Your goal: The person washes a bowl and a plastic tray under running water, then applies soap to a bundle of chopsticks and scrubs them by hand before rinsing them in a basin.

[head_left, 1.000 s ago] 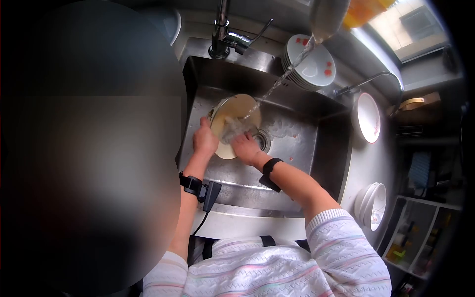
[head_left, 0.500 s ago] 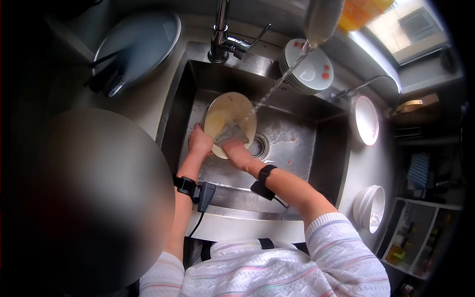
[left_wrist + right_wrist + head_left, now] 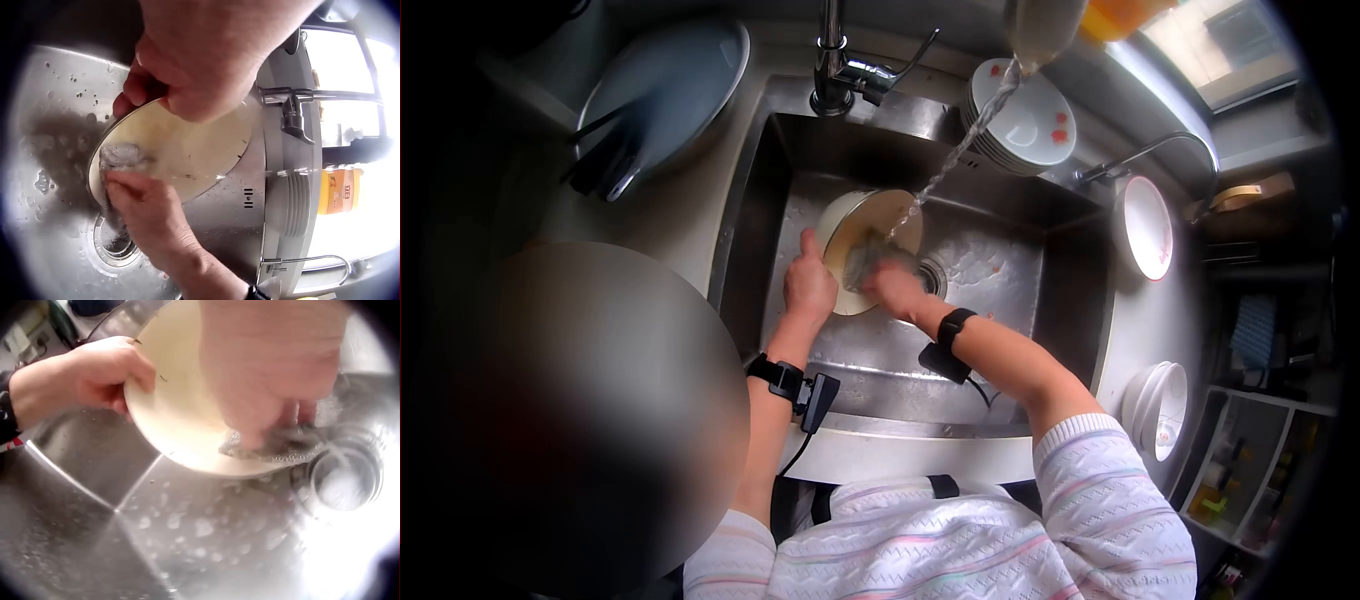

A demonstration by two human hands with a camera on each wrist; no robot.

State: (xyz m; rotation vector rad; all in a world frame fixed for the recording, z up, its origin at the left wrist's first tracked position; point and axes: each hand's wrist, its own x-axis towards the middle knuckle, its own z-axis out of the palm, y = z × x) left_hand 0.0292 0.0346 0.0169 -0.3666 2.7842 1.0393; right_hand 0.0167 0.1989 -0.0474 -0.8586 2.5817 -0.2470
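A cream-coloured bowl [image 3: 890,208] is tilted in the steel sink, its inside facing my right hand. My left hand [image 3: 810,285] grips its rim on the left side, thumb pointing up along the outside in the head view. With my right hand [image 3: 897,288] I hold a grey mesh scrubber [image 3: 275,450] against the lower inside of the bowl. The left wrist view shows suds on the scrubber [image 3: 122,155]. A stream of water [image 3: 955,160] runs down into the bowl, close to the right hand.
The drain [image 3: 347,478] lies beside the bowl's lower edge. Behind the sink stand a faucet [image 3: 833,75] and stacked plates [image 3: 1030,125]. A bowl [image 3: 1143,230] and stacked small bowls [image 3: 1162,412] are on the right counter. A large pan-like vessel [image 3: 690,85] sits at left.
The bowl has tipped further onto its side since half a second ago, showing its outer wall. My right hand has shifted slightly up and right with the scrubber. The left hand keeps its grip.
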